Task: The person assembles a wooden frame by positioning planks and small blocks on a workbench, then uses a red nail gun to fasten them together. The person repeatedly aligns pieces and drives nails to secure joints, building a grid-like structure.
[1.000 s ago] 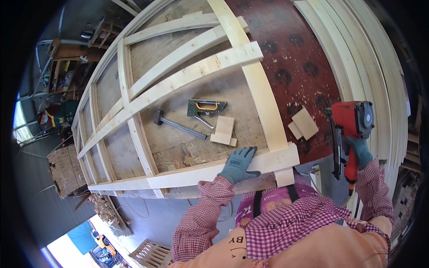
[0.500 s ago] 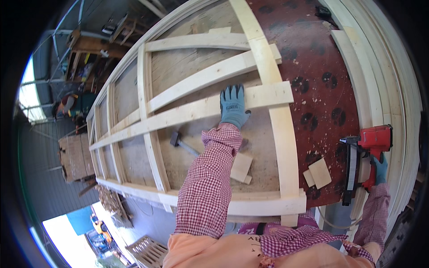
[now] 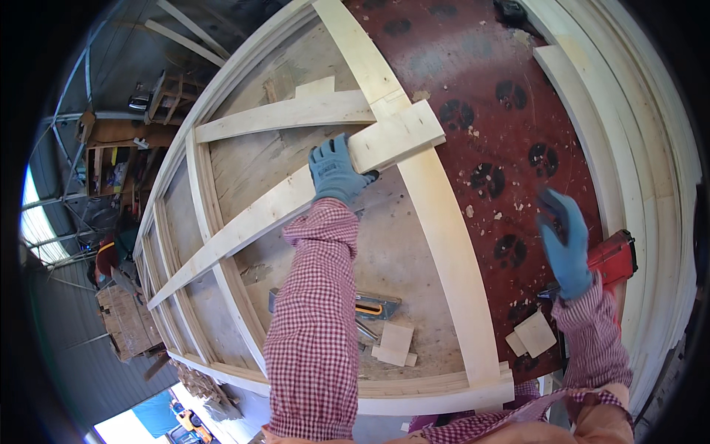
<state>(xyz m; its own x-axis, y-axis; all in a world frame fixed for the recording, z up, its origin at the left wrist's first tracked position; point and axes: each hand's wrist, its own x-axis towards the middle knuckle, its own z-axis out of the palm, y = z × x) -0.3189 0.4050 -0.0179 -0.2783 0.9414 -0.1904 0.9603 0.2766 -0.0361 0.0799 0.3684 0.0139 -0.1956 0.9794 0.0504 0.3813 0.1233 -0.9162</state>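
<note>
My left hand, in a blue-grey work glove, grips a long pale wooden slat running diagonally across a large wooden frame. Its fingers reach over the far edge, with the thumb at the near edge. The slat's right end rests over the frame's curved right board. To the right, my right hand, gloved alike, is raised with fingers apart and holds nothing. Beside that hand lies a red nail gun, partly covered by the hand and sleeve. My left forearm partly hides a hammer's shaft and a handsaw with a black-and-orange handle.
Small wood blocks lie on the plywood inside the frame; more small blocks sit on the dark red board. Long pale boards are stacked at the right. Another person is in the far left background.
My right hand has let go of the nail gun and lifted, opening. My left hand has shifted the slat farther away, over the other diagonal one. The handsaw has come into sight.
</note>
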